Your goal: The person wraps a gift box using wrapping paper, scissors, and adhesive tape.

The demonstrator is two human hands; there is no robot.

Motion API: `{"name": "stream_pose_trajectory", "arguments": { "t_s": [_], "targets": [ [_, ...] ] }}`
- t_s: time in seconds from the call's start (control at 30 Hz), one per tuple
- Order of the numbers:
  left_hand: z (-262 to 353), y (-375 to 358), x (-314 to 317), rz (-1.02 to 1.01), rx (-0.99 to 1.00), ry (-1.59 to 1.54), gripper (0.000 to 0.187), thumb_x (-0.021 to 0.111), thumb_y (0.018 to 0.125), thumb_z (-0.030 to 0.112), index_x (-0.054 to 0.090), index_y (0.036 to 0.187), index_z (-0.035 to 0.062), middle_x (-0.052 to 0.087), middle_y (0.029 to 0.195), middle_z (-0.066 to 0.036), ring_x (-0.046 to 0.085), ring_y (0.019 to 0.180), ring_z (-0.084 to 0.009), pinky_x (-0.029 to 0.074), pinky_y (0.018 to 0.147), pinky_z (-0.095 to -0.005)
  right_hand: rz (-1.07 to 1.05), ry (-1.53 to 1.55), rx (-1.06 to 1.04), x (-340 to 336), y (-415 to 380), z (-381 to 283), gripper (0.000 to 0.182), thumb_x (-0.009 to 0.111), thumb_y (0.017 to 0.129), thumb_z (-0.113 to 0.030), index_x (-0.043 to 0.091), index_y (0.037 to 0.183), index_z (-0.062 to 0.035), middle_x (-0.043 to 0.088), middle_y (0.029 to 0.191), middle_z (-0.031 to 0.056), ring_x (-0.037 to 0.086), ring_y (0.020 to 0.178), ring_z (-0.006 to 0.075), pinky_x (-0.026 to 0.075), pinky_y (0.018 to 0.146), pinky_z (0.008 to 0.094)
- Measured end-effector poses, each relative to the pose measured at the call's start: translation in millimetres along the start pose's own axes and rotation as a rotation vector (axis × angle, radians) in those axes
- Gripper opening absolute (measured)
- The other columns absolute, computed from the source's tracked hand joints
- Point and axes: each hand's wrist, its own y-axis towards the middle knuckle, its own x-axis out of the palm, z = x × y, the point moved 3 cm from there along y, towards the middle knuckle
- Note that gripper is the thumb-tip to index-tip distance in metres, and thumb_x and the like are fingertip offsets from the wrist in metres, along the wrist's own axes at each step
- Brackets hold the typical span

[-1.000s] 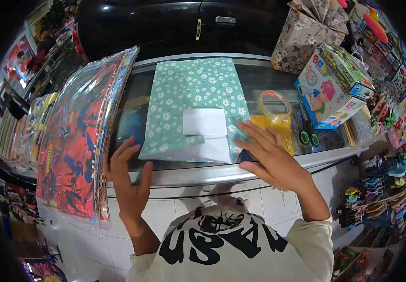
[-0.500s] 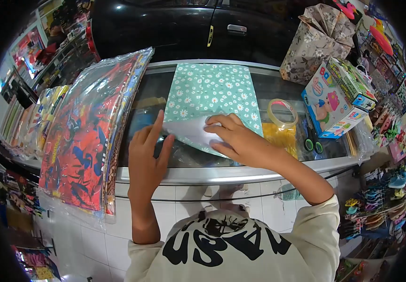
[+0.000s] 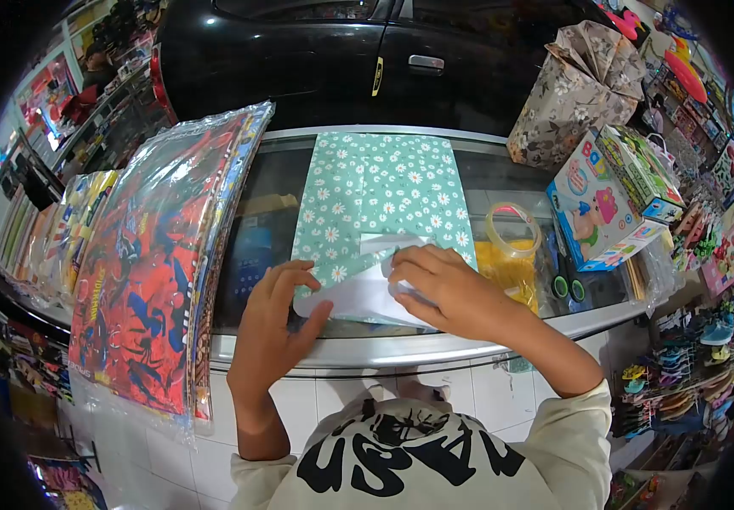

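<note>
Green wrapping paper (image 3: 388, 183) with white daisies lies flat on the glass counter. At its near end the white underside shows as a folded flap (image 3: 350, 293), with a small white strip above it. My right hand (image 3: 452, 293) has its fingers curled onto this flap, thumb below and fingertips above. At the paper's lower left corner is my left hand (image 3: 278, 319), thumb and fingers apart, with the fingertips right at the paper's edge.
A tape roll (image 3: 513, 229) lies right of the paper on a yellow packet (image 3: 507, 272), near scissors (image 3: 564, 280). Boxed toys (image 3: 597, 208) and a flowered gift bag (image 3: 571, 98) stand farther right. Plastic-wrapped Spider-Man packs (image 3: 150, 280) lie left. A black car (image 3: 299, 64) borders the counter's far side.
The near flap now lies lower and flatter, showing more white. My left hand has moved down to the corner, its fingers more bent. My right hand stays on the flap. The view has shifted slightly.
</note>
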Motion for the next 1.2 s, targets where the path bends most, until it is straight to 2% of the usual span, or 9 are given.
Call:
{"name": "stream_pose_trajectory", "arguments": {
  "t_s": [0.13,0.37,0.53,0.73,0.83,0.87,0.97,1.0,1.2],
  "targets": [
    [2.7,5.8,-1.1,-0.028,0.009,0.08,0.027,0.069,0.076,0.004,0.055,0.098,0.0039,0.062,0.115,-0.016,0.058,0.113,-0.0381,0.043,0.096,-0.042,0.062,-0.136,-0.055,1.9,-0.6,-5.1,0.016,0.061,0.091,-0.018,0.061,0.102,-0.0061,0.058,0.111,0.0097,0.056,0.105,0.0282,0.044,0.089,0.0412],
    [-6.0,6.0,-7.7,-0.134,0.053,0.128,0.021,0.068,0.073,0.009,0.056,0.091,0.0096,0.064,0.11,-0.008,0.057,0.117,-0.0318,0.04,0.1,-0.0502,0.051,0.056,-0.062,-11.8,-5.0,-4.0,0.014,0.062,0.088,-0.015,0.059,0.09,-0.0008,0.057,0.09,0.0118,0.059,0.089,0.031,0.049,0.077,0.0408],
    [-2.8,25.4,-11.1,-0.066,-0.052,0.182,0.016,0.069,0.079,0.012,0.059,0.091,0.0086,0.067,0.095,-0.009,0.064,0.097,-0.0304,0.047,0.084,-0.0436,-0.029,0.057,-0.022,-16.8,-0.6,-6.1,0.02,0.061,0.09,-0.015,0.057,0.102,0.0005,0.055,0.106,0.0149,0.06,0.089,0.0313,0.051,0.077,0.0409],
    [14.4,57.9,-4.8,-0.271,-0.377,0.387,0.021,0.065,0.087,0.018,0.06,0.101,0.0034,0.065,0.101,-0.015,0.063,0.087,-0.0326,0.049,0.069,-0.038,-0.145,-0.147,-0.07,-11.0,13.1,-2.1,0.042,0.056,0.095,-0.023,0.05,0.133,-0.0052,0.046,0.137,0.0132,0.058,0.104,0.0289,0.047,0.086,0.0422],
    [8.8,61.5,3.7,-0.05,-0.146,0.466,0.022,0.065,0.089,0.017,0.058,0.105,0.0035,0.064,0.105,-0.016,0.063,0.087,-0.0309,0.049,0.071,-0.0388,-0.194,-0.266,-0.119,-2.5,16.0,-1.3,0.045,0.052,0.096,-0.028,0.05,0.133,-0.0026,0.048,0.138,0.0115,0.054,0.109,0.0264,0.045,0.087,0.0422],
    [11.3,58.4,0.6,-0.044,-0.22,0.321,0.025,0.065,0.089,0.016,0.058,0.11,0.0039,0.063,0.107,-0.017,0.063,0.091,-0.0306,0.049,0.075,-0.0384,-0.175,-0.287,-0.136,1.3,16.7,1.0,0.044,0.052,0.096,-0.028,0.052,0.131,-0.0019,0.05,0.136,0.0114,0.054,0.109,0.0256,0.045,0.086,0.0424],
    [13.4,32.1,-9.9,0.067,-0.081,0.147,0.031,0.064,0.09,0.015,0.057,0.117,0.0025,0.063,0.109,-0.017,0.062,0.096,-0.0309,0.049,0.082,-0.038,-0.162,-0.278,-0.129,3.9,16.3,3.3,0.042,0.052,0.095,-0.028,0.054,0.129,-0.0028,0.052,0.134,0.0131,0.053,0.109,0.0255,0.045,0.085,0.0433],
    [11.0,20.8,-12.2,0.023,-0.069,0.139,0.043,0.065,0.089,0.012,0.052,0.129,0.0002,0.061,0.121,-0.018,0.06,0.108,-0.0335,0.045,0.093,-0.0388,-0.166,-0.263,-0.119,3.9,16.3,3.1,0.041,0.052,0.095,-0.028,0.054,0.129,-0.0036,0.053,0.133,0.014,0.053,0.109,0.0259,0.044,0.086,0.0436],
    [-2.2,-1.6,-1.7,-0.027,-0.066,0.112,0.062,0.067,0.086,0.007,0.042,0.142,0.0007,0.052,0.139,-0.017,0.051,0.125,-0.0324,0.038,0.105,-0.0384,-0.191,-0.307,-0.213,3.0,23.1,-1.5,0.036,0.053,0.094,-0.024,0.057,0.127,-0.009,0.053,0.127,0.0185,0.049,0.112,0.0297,0.043,0.088,0.0431]
  ]
}}
